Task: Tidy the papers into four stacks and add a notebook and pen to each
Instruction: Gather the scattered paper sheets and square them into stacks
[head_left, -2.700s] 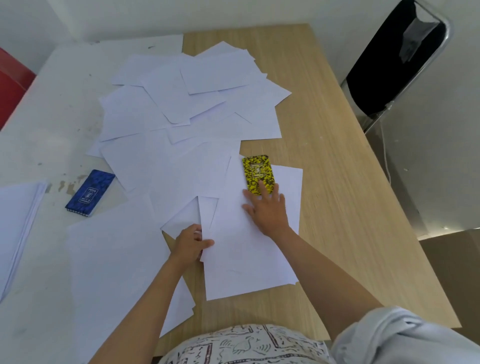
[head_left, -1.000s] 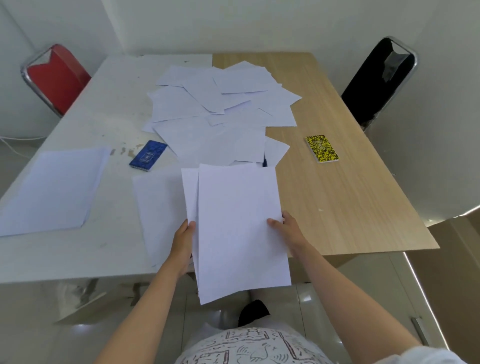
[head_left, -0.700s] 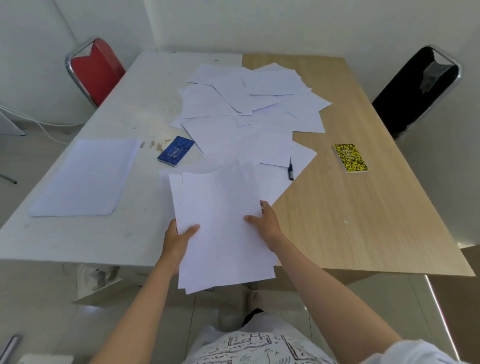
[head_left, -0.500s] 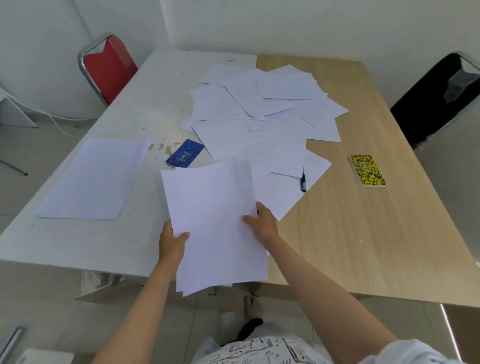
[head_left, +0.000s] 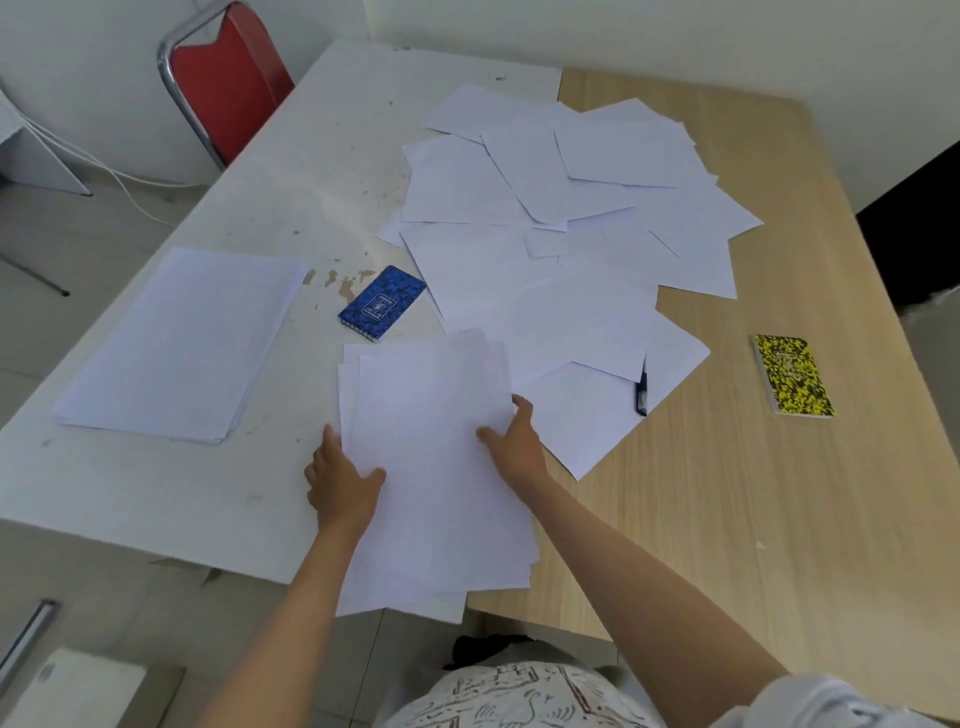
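Both hands, left hand (head_left: 343, 480) and right hand (head_left: 511, 441), pinch the side edges of a loose sheaf of white paper sheets (head_left: 431, 467) held over the table's near edge. Gathering step, I judge; next it wants squaring and laying beside the finished white paper stack (head_left: 176, 343), near the blue patterned notebook (head_left: 382, 303)

A tidy stack (head_left: 176, 345) lies left of the notebook (head_left: 382, 303), scattered sheets (head_left: 561, 218) behind the held bundle (head_left: 434, 467)
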